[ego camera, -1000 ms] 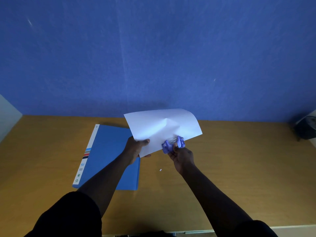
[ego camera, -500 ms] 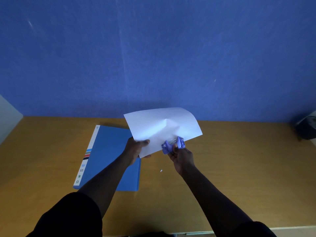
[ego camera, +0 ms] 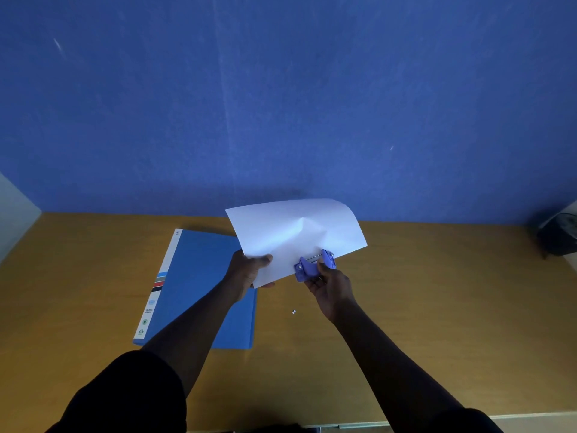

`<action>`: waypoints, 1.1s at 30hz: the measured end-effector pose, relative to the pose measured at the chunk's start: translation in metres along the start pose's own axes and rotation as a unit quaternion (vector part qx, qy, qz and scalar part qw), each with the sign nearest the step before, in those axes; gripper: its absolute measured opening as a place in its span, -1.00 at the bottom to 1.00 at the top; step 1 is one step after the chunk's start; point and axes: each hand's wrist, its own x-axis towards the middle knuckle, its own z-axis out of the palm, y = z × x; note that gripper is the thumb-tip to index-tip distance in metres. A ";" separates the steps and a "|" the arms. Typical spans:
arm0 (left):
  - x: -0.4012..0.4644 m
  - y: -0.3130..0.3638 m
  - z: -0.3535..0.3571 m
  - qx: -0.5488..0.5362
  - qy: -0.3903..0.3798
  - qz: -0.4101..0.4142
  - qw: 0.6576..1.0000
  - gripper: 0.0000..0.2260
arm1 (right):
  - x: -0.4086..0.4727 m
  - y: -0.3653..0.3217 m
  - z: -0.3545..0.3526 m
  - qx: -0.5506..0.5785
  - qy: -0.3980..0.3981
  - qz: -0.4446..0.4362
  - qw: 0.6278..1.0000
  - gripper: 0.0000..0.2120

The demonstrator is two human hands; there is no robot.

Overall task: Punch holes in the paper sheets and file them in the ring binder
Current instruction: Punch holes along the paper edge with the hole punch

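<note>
I am in the punching step: my left hand (ego camera: 249,270) pinches the near left corner of the white paper sheet (ego camera: 293,235), thumb on top and fingers beneath, holding it up off the wooden desk (ego camera: 437,307). My right hand (ego camera: 327,284) is curled around the small purple hole punch (ego camera: 313,265), which sits over the sheet's near edge; the thumb rests on its lever, and I cannot tell whether the lever is pressed fully down. The sheet bows and shows a crease near its middle, its far right corner curling. The blue ring binder (ego camera: 199,285) lies shut on the desk to the left, partly under my left forearm, well apart from the punch. Two tiny white paper chads (ego camera: 293,312) lie on the desk below the punch, which suggests to me some punching is done. I judge the next move calls for squeezing cleanly, sliding the punch off the edge, setting it down, then opening the binder for filing
</note>
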 end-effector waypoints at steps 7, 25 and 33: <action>0.000 0.002 -0.001 -0.004 -0.006 0.006 1.000 -0.81 | 0.001 -0.002 -0.007 -0.018 -0.024 0.000 1.000 -0.76; 0.005 0.009 0.000 0.120 0.018 0.077 0.990 -0.81 | 0.025 -0.024 -0.072 -0.441 0.058 -0.107 0.889 -0.77; 0.006 0.009 0.016 0.169 0.026 0.074 0.982 -0.84 | 0.050 -0.051 -0.111 -0.674 0.118 -0.104 0.721 -0.59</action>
